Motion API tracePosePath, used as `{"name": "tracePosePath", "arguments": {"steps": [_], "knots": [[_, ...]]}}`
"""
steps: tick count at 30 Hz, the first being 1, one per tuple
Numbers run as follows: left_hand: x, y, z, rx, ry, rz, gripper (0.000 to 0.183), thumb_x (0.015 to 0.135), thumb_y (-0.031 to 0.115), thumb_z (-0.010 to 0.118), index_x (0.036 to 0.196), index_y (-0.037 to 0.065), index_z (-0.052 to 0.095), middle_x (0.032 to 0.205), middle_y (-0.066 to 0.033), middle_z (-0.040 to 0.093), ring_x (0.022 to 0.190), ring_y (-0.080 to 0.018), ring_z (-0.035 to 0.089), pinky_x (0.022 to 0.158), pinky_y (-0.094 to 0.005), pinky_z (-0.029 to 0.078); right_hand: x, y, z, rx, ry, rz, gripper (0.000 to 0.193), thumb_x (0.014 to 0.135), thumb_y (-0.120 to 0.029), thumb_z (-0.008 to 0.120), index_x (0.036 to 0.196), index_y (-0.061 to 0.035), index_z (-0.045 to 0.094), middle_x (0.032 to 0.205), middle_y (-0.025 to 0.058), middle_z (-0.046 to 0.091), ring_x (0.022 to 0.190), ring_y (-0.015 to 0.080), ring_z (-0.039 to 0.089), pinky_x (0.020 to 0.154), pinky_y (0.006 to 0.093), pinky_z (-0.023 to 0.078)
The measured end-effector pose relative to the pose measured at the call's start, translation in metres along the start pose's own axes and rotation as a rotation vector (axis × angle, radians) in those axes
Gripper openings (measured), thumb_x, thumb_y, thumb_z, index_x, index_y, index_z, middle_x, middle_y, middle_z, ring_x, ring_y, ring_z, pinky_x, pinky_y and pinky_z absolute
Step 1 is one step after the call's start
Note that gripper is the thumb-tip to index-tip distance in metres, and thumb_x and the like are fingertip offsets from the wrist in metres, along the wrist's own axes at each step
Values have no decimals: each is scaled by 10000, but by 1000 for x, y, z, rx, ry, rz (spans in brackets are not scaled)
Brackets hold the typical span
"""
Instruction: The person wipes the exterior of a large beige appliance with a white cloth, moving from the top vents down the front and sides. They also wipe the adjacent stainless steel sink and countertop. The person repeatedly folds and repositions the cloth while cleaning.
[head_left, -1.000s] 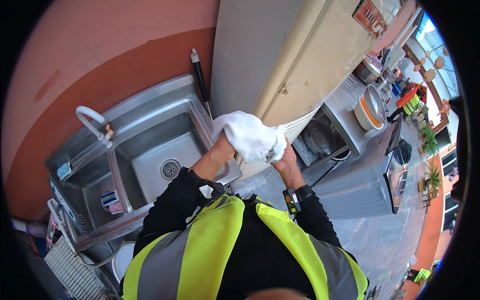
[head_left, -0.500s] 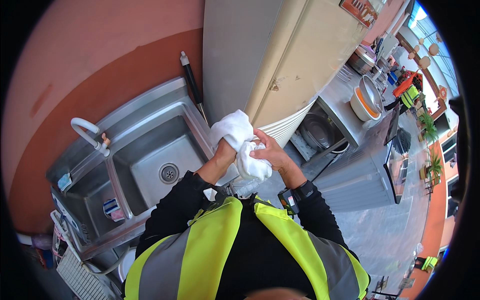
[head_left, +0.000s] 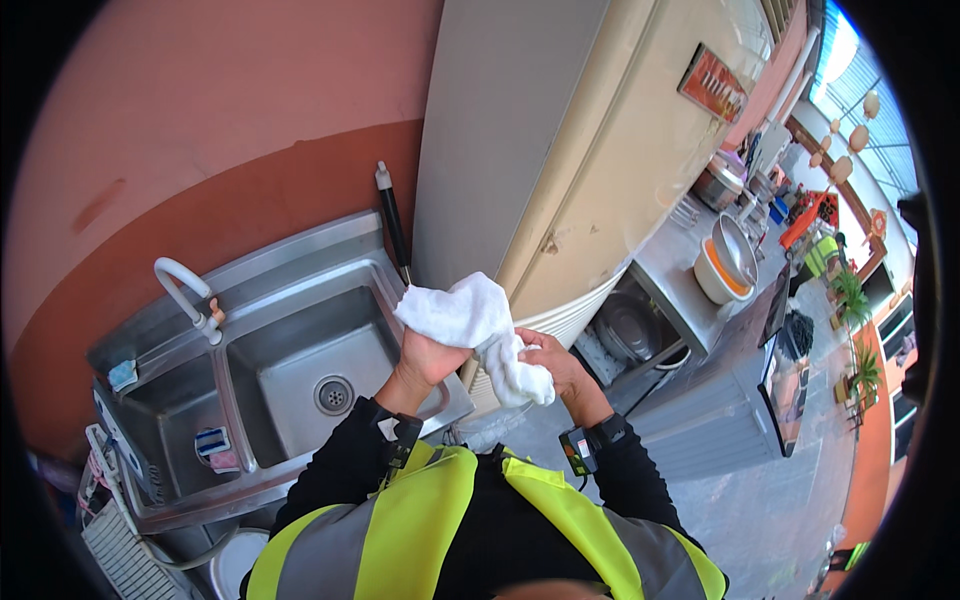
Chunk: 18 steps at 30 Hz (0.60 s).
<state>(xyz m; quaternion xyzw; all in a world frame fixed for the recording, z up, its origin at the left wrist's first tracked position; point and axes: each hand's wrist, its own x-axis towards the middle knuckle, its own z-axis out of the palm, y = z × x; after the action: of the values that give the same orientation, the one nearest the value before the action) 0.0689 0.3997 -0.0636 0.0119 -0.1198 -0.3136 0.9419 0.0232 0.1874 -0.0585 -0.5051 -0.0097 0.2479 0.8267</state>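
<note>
Drawn out longer since the earlier frame. Support the rumpled white fabric cloth (head_left: 462, 312) mid-air on the bare left hand (head_left: 430, 359) (cannot tell its grip); keep the lower end gripped in the bare right hand (head_left: 560, 362), untwisted.

Two-coloured wall (head_left: 260, 90), bright roof (head_left: 893, 130)

Before you, the wall is pink above and brick-red below. A steel double sink (head_left: 232, 400) is at your left, beside a tall cabinet (head_left: 535, 150), grey and cream. On your right, the grey floor (head_left: 740, 520) extends far below the bluish roof.
</note>
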Motion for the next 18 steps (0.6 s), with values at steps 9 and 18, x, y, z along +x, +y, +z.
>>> {"name": "tracePosePath", "arguments": {"steps": [9,18], "knots": [[65,50,54,686,-287,576,753,778,572,634,1329,117,396,1306,6,444,1237,-160,382,1049,-338,272,-6,-172,66,-1208,639,-1642,475,644,87,601,1111,3,608,1036,136,591,954,241,580,848,307,448],[181,23,81,1842,-149,665,728,899,434,546,1393,-6,242,1395,-138,327,1306,-247,285,1102,-339,179,54,-237,80,-1465,708,-1935,471,671,-124,579,1135,-63,631,1266,186,528,1212,343,456,1074,465,236]]}}
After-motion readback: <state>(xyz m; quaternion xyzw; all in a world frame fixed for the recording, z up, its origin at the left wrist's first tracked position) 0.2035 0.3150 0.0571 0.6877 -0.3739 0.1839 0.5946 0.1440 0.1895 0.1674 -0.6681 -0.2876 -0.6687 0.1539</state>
